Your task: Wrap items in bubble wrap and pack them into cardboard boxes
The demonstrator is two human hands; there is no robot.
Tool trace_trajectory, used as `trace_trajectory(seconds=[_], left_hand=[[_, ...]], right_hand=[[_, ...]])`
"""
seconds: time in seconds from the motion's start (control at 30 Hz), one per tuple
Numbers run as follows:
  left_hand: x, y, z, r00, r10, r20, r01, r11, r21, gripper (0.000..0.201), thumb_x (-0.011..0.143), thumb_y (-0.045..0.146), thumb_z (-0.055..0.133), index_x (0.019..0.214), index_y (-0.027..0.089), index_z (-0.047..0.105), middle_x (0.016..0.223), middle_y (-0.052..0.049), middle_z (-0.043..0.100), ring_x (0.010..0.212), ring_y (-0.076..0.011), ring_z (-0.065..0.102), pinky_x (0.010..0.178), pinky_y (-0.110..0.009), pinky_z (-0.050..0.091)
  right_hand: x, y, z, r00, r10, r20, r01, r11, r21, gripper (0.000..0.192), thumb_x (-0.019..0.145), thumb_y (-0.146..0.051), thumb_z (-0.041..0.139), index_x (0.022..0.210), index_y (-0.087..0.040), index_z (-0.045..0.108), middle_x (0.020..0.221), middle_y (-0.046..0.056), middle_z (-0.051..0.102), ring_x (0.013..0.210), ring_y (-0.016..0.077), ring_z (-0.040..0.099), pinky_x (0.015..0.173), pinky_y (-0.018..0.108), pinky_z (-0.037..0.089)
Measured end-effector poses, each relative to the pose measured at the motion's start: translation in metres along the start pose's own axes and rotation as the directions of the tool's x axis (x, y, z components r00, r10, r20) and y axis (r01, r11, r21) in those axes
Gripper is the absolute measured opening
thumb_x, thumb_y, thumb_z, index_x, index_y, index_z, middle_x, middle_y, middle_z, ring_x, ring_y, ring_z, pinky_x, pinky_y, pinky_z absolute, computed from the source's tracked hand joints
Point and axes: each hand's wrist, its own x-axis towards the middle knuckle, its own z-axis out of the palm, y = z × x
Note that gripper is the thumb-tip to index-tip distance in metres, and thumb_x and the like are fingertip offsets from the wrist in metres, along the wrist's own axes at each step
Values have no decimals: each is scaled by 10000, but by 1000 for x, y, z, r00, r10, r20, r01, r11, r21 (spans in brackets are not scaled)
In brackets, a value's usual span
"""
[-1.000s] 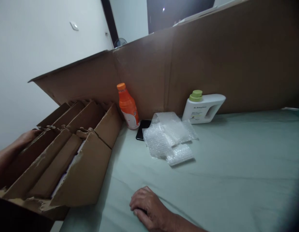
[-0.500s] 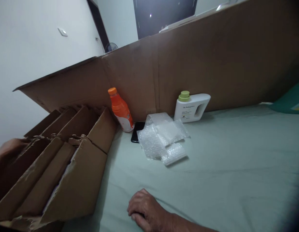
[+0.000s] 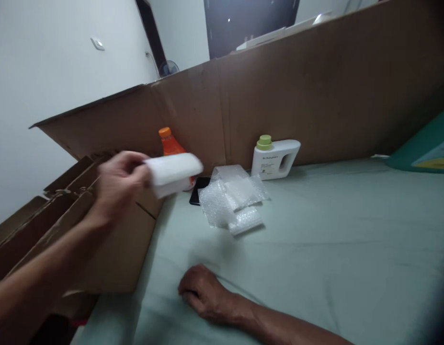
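Observation:
My left hand is pinched round one end of a white folded piece, soft-looking and smeared by motion, so its exact kind does not show. It is held in the air beside a divided cardboard box and partly covers an orange bottle. My right hand rests on the pale green cloth with its fingers curled in, and nothing shows in them. Several pieces of bubble wrap lie in a loose pile beyond that hand.
A black phone-like slab lies partly under the bubble wrap. A white jug with a green cap stands against a long cardboard wall. At the far right is a teal container.
My left hand has come from the box's left side to above its right edge, bringing the white folded piece. My right hand stays curled on the cloth. The view has shifted slightly.

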Motion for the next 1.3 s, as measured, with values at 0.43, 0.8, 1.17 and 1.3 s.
trace_trajectory(seconds=[0.43, 0.8, 1.17, 1.3], left_hand=[[-154, -21, 153, 903, -325, 283, 377, 913, -155, 564, 821, 223, 623, 1379, 208, 543, 1354, -139, 518, 1082, -237, 623, 936, -412, 543], [-134, 14, 223, 878, -281, 388, 336, 939, -80, 702, 798, 244, 664, 1463, 132, 469, 1583, -199, 350, 1489, -344, 321, 1215, -455, 301], [-71, 12, 261, 820, -276, 502, 276, 958, 76, 686, 815, 238, 625, 1474, 181, 446, 1560, -178, 408, 1431, -368, 382, 1186, -513, 305], [-69, 7, 246, 777, -246, 580, 255, 965, 67, 749, 790, 265, 670, 1497, 190, 435, 1600, -154, 370, 1444, -343, 386, 1185, -449, 336]], right_hand=[[-28, -21, -77, 957, 103, 272, -25, 961, -276, 189, 859, -242, 665, 1031, -186, 720, 1027, 81, 732, 950, 222, 651, 857, 319, 453], [-69, 66, -197, 878, 401, -262, -474, 645, -599, 480, 857, -203, 608, 1336, -199, 607, 1335, 121, 643, 1187, 284, 605, 993, 394, 455], [-24, 94, -222, 816, 302, -494, -573, 533, -622, 291, 936, -210, 477, 1105, -174, 711, 1120, 131, 730, 1056, 280, 635, 924, 380, 425], [-10, 90, -222, 841, 220, -495, -532, 507, -678, 426, 923, -229, 486, 1319, -152, 624, 1426, 178, 573, 1269, 331, 531, 1017, 442, 395]])
